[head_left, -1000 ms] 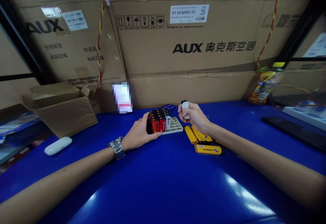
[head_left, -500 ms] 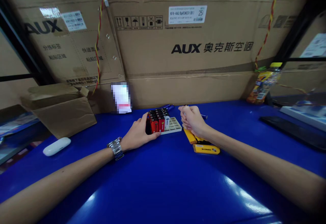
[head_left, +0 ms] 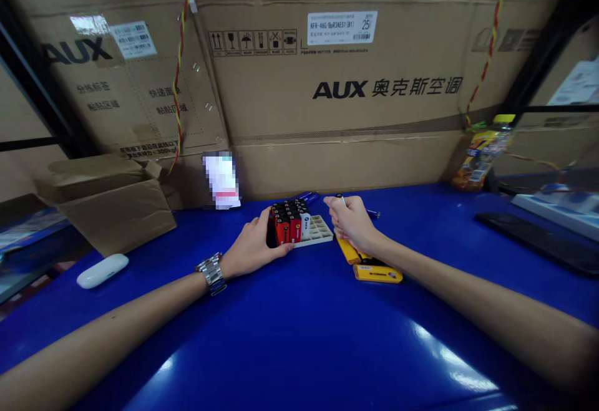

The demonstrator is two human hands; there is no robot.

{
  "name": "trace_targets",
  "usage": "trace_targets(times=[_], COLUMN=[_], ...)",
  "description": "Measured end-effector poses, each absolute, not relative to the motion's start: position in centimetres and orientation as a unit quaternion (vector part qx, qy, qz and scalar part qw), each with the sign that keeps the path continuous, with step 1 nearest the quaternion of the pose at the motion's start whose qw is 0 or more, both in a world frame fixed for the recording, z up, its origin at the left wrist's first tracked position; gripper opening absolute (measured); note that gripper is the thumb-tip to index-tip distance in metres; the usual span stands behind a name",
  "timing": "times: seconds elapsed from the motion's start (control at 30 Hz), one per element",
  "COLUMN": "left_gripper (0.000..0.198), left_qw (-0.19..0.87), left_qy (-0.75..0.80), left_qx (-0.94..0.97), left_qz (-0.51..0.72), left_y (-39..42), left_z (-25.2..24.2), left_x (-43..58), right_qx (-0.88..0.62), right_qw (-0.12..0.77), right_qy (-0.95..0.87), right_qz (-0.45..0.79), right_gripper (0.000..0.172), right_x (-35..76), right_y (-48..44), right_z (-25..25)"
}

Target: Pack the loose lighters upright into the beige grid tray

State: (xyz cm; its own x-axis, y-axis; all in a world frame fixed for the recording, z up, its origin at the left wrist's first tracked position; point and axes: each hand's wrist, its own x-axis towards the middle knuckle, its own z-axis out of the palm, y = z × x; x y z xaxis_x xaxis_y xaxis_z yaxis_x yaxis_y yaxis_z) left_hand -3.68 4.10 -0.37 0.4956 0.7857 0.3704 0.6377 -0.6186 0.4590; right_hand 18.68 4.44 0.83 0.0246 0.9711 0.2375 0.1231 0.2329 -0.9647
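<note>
We've L hand (head_left: 251,244) clamped on tray (head_left: 320,229) w/ red pcs (head_left: 283,232); R hand (head_left: 354,222) fisted rnd mostly hidden white pc (head_left: 342,200).

We see table (head_left: 262,336) glossy, smooth; lighters (head_left: 282,231), smooth plastic; tray (head_left: 317,241), matt plastic; watch (head_left: 214,274), polished metal; cartons (head_left: 355,155), matt cardboard.

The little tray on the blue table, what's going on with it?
A person's left hand holds the left end of a pale tray, where red and white pieces with dark tops stand upright. Their right hand is closed around a small piece, mostly hidden, to the right of the tray. Yellow pieces lie on the blue table near that hand.
</note>
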Motion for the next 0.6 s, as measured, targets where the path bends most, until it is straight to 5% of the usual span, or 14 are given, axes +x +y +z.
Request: trace_targets(times=[0.2, 0.53, 0.6], left_gripper=[0.078, 0.077, 0.077], left_qw=[0.134, 0.136, 0.137], left_qy=[0.428, 0.44, 0.436], left_qx=[0.851, 0.846, 0.848], left_qz=[0.273, 0.267, 0.269], left_y=[4.0, 3.8, 3.8], left_z=[-0.3, 0.2, 0.2], left_x=[-3.6, -3.4, -3.4], right_qx=[-0.487, -0.354, -0.343], right_qw=[0.538, 0.52, 0.522], right_qy=[-0.586, -0.628, -0.646], right_qz=[0.359, 0.459, 0.439], right_gripper=[0.033, 0.053, 0.043], right_x=[18.8, 19.5, 19.8], right_y=[4.8, 4.9, 5.1], right_z=[0.5, 1.3, 1.3])
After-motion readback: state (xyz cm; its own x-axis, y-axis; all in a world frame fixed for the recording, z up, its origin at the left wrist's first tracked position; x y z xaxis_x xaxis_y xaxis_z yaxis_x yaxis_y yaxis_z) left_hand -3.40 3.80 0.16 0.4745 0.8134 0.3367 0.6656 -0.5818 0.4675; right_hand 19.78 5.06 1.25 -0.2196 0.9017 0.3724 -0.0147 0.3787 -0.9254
